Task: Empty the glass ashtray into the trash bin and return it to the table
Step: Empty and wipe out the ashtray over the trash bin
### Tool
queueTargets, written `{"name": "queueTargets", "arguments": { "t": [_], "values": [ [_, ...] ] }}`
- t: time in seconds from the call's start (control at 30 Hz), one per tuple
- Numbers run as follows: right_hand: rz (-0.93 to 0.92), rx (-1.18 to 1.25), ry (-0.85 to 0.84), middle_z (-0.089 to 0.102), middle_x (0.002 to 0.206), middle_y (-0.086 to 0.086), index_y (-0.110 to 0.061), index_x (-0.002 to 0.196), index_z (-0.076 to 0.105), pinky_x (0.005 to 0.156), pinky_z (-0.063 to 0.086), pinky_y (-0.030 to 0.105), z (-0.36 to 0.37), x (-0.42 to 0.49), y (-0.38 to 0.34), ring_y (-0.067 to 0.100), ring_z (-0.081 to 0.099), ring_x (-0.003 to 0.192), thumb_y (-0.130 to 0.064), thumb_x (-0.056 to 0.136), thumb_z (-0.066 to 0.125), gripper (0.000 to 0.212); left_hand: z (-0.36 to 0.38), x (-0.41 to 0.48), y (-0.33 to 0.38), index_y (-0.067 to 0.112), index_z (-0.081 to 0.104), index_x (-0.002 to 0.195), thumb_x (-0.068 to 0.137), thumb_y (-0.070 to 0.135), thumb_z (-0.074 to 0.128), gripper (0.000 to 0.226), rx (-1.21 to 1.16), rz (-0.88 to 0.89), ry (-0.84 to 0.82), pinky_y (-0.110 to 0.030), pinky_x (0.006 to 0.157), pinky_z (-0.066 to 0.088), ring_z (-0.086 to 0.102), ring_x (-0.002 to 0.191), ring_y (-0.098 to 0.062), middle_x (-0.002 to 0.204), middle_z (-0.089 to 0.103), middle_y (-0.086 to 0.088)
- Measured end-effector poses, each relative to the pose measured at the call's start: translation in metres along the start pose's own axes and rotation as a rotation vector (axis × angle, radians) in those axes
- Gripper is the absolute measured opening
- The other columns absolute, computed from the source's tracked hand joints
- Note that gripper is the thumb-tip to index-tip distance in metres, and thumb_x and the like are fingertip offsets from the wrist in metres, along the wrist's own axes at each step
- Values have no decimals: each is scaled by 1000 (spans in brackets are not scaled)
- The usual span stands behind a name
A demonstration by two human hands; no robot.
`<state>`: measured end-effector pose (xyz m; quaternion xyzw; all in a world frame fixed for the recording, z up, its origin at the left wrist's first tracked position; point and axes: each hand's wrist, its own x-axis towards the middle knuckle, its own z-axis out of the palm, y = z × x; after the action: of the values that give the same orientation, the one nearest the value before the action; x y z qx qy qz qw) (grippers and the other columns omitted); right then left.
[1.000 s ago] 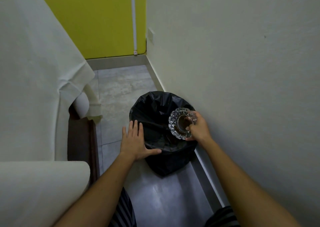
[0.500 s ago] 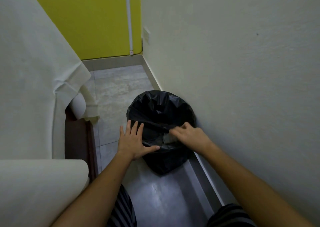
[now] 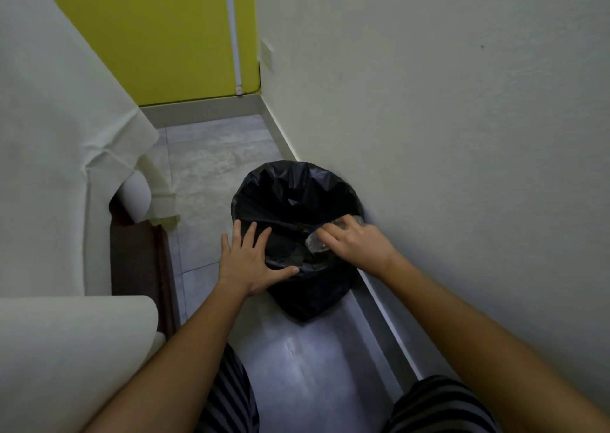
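A trash bin (image 3: 290, 198) lined with a black bag stands on the floor against the right wall. My right hand (image 3: 356, 246) holds the glass ashtray (image 3: 315, 243) turned face down over the bin's near right rim; only a clear edge of it shows under my fingers. My left hand (image 3: 252, 261) lies flat, fingers spread, on the bin's near left rim and the black bag. What is inside the bin is too dark to see.
A pale wall (image 3: 445, 135) runs close along the right with a grey skirting. On the left hangs a white cloth (image 3: 49, 135) over dark wooden furniture (image 3: 138, 261). A yellow wall (image 3: 165, 36) closes the far end of the narrow tiled floor (image 3: 214, 155).
One second ago the ashtray was held tilted, bowl facing me, above the bin. My right hand has since turned it over and lowered it to the rim. The left hand stayed on the bin.
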<state>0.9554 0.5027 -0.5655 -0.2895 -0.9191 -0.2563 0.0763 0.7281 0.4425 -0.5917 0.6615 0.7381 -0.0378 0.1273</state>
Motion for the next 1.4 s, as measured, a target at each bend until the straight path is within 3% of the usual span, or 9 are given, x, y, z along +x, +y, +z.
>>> {"name": "queueTargets", "arguments": {
  "t": [0.17,0.37,0.47,0.67,0.77,0.9,1.07,1.23,1.4],
  "values": [
    [-137,-4,30,67,79,0,-16,95,68,32,40,25,5,-8,0,27,63,64,-9,85,48,24,1,-1,0,31,5,155,62,94,31,115,10,4,-4,-54,120,-3,-15,150,-31,165,-1,-2],
    [-51,-23,46,70,85,-2,-18,94,70,32,41,25,-3,7,-1,26,65,68,-8,85,44,29,2,1,0,34,1,155,62,94,26,114,-19,4,-4,-54,120,-4,-17,149,-33,165,-4,-3],
    [-148,-17,12,68,81,-1,-18,95,69,33,39,24,7,-4,0,26,64,66,-12,84,47,26,1,0,3,33,2,155,73,87,29,101,-79,-12,-8,-53,119,-6,-19,149,-31,165,-8,-4],
    [-31,-9,24,68,85,-2,-18,98,66,32,40,25,8,0,-6,25,64,68,-7,85,47,25,2,6,13,10,-2,155,92,50,46,88,-326,-232,63,-51,122,1,-14,150,-30,161,-20,-16],
    [-114,-1,19,67,83,-1,-17,98,65,31,41,24,13,-8,-11,25,62,65,-6,82,57,21,-6,8,15,6,-1,154,88,30,54,89,-405,-342,-2,-50,120,12,-5,151,-31,161,-20,-13],
    [-11,21,7,67,84,-2,-17,98,62,30,41,26,12,-3,-17,24,62,67,-6,86,46,22,-12,9,10,1,-4,153,92,14,54,86,-485,-347,19,-43,111,35,20,147,-32,162,-20,-8],
    [-99,2,20,65,77,-1,-18,92,67,29,38,25,12,-1,-23,24,63,64,-6,83,43,28,-8,5,-9,-1,0,153,93,5,52,79,-449,-320,57,-44,108,39,32,140,-39,162,-14,-15],
    [11,32,18,67,80,-3,-19,97,66,31,38,25,6,7,-25,23,64,68,-8,84,49,24,-9,3,-24,3,10,153,92,0,48,71,-399,-313,153,-43,97,44,46,128,-40,163,-1,-15],
    [-212,86,17,65,82,0,-17,99,64,34,40,24,11,-2,-33,25,62,66,-6,84,50,23,-18,5,-35,24,25,153,92,-6,41,70,-330,-298,236,-45,88,48,54,117,-42,163,5,-12]
  ]
}}
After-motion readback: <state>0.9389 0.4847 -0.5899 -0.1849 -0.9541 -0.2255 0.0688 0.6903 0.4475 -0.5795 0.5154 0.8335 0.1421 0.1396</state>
